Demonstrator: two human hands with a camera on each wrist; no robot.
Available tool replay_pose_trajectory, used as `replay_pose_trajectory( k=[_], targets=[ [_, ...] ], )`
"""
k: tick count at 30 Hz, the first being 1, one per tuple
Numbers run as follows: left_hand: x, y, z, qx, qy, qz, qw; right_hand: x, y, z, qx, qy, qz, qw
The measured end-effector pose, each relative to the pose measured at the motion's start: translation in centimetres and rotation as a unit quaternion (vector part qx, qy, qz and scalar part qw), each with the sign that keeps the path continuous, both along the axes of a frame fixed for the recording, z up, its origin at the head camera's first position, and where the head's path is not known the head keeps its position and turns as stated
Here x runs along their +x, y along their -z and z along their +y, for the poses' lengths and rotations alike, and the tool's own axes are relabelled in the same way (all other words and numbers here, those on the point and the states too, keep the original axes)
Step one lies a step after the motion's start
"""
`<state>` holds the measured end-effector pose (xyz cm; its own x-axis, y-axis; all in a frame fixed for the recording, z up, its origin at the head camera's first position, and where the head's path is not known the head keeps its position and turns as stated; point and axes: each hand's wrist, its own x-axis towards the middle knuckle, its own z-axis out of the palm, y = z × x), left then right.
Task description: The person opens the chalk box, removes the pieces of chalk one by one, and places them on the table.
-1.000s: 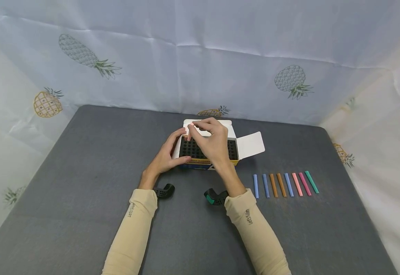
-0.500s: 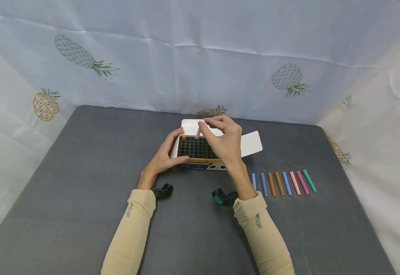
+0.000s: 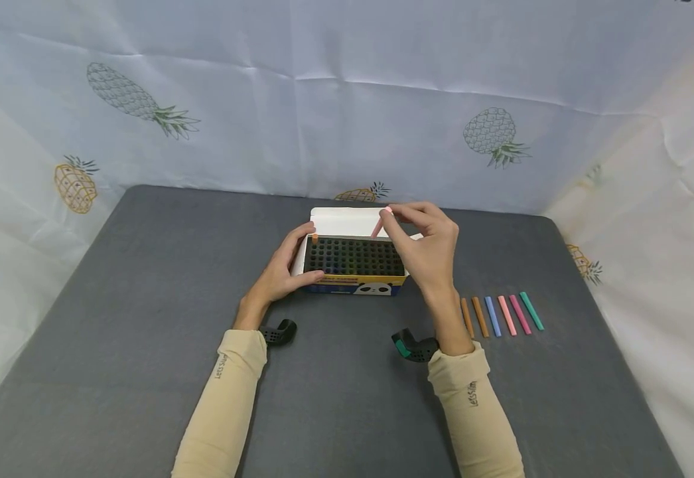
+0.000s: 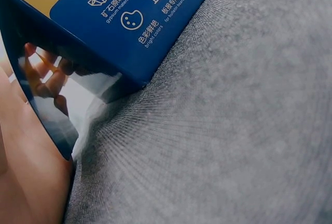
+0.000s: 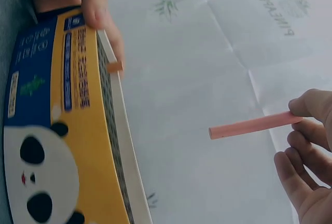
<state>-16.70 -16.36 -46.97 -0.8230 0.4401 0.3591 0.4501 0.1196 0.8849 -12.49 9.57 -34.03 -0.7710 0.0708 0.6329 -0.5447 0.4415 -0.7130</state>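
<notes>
A chalk box [image 3: 341, 290], blue and yellow with a panda face, stands on the table with its white lid flap [image 3: 344, 221] raised at the back. Inside it sits a black tray [image 3: 355, 257] of small holes. One orange chalk stick [image 3: 315, 238] pokes up at the tray's back left corner. My left hand [image 3: 275, 269] grips the box's left end, thumb at the front and fingers toward the back. Above the tray's back right part, my right hand [image 3: 427, 249] pinches a pink chalk stick [image 5: 249, 126] by its upper end, the lower end hanging free.
To the right lies a row of loose chalk sticks: orange [image 3: 478, 317], blue [image 3: 493, 316], pink [image 3: 507, 315], magenta [image 3: 520, 314] and green [image 3: 531, 311]. The right forearm covers the row's left end. Pineapple-printed cloth [image 3: 335, 133] hangs behind the grey table [image 3: 144, 299].
My right hand has carried the pink chalk rightward, from above the tray's left corner to its right part, uncovering the tray and the panda face. The left hand keeps its hold on the box.
</notes>
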Motion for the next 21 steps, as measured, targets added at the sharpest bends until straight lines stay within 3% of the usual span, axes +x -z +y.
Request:
replay_pose_trajectory(
  k=[12,21],
  targets=[
    [0.1,0.2,0.2,0.002,-0.006,-0.001,1.0,0.6,0.7,4.1,-0.044,0.016,0.0,0.999],
    [0.1,0.5,0.1,0.003,-0.009,-0.001,1.0,1.6,0.9,6.4,-0.033,0.078,-0.012,0.996]
  ],
)
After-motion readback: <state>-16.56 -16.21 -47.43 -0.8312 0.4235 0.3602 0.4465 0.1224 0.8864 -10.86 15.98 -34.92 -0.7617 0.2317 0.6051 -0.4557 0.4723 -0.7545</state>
